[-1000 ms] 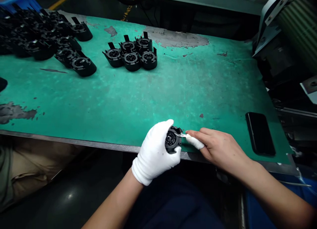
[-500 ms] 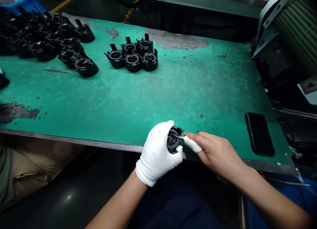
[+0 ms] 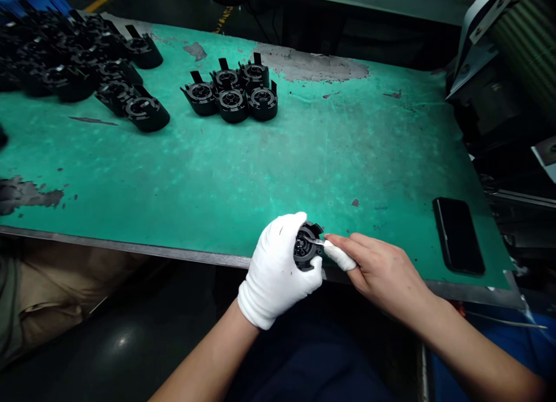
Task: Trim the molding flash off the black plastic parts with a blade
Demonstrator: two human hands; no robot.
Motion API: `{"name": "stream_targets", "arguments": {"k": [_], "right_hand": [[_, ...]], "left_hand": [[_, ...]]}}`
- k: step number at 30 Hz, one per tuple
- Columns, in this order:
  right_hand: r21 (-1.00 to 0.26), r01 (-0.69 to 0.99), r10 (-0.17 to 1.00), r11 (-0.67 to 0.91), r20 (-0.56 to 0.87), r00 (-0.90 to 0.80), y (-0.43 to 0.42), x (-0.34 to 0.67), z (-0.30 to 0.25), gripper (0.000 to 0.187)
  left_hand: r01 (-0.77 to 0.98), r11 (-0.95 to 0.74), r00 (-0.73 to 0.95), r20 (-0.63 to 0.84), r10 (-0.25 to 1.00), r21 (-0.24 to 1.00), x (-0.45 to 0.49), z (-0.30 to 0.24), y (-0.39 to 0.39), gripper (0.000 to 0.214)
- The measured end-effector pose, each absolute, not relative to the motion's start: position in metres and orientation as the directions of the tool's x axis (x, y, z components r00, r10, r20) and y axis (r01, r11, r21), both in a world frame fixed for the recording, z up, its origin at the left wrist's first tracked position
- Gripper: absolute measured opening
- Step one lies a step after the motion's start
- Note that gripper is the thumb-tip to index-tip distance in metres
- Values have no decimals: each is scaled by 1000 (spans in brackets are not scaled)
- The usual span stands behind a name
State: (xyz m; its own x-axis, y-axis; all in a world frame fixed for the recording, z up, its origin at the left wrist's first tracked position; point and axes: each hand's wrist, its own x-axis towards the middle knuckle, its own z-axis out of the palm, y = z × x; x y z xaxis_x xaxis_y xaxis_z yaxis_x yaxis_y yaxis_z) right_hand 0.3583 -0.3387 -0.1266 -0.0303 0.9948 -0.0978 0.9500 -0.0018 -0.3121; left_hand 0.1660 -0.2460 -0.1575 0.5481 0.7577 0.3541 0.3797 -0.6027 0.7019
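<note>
My left hand (image 3: 278, 269), in a white glove, is wrapped round a round black plastic part (image 3: 304, 250) at the front edge of the table. The part's ringed inner face is turned up and to the right. My right hand (image 3: 377, 266) is bare but for a white cover on the thumb. Between thumb and forefinger it grips a small metal blade tool (image 3: 318, 241), whose tip rests on the part's inner face. The tool's handle is hidden in my fingers.
Several black housings (image 3: 233, 105) stand grouped on the green table (image 3: 208, 176). A larger cluster of black housings (image 3: 73, 80) fills the far left. A black phone (image 3: 458, 235) lies at the right, near machinery (image 3: 512, 60). A person's clothed leg (image 3: 65, 286) shows at lower left.
The view has shifted slightly, so the housings sit a little higher and further left. Both hands keep their grips, and the tool tip stays on the part.
</note>
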Motion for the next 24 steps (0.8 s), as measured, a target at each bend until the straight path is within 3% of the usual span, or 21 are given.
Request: {"name": "stream_targets", "arguments": {"k": [24], "right_hand": [[-290, 957, 995, -11, -97, -18, -340, 356, -127, 36]], "left_hand": [[386, -609, 546, 360, 756, 693, 165, -157, -248, 66]]}}
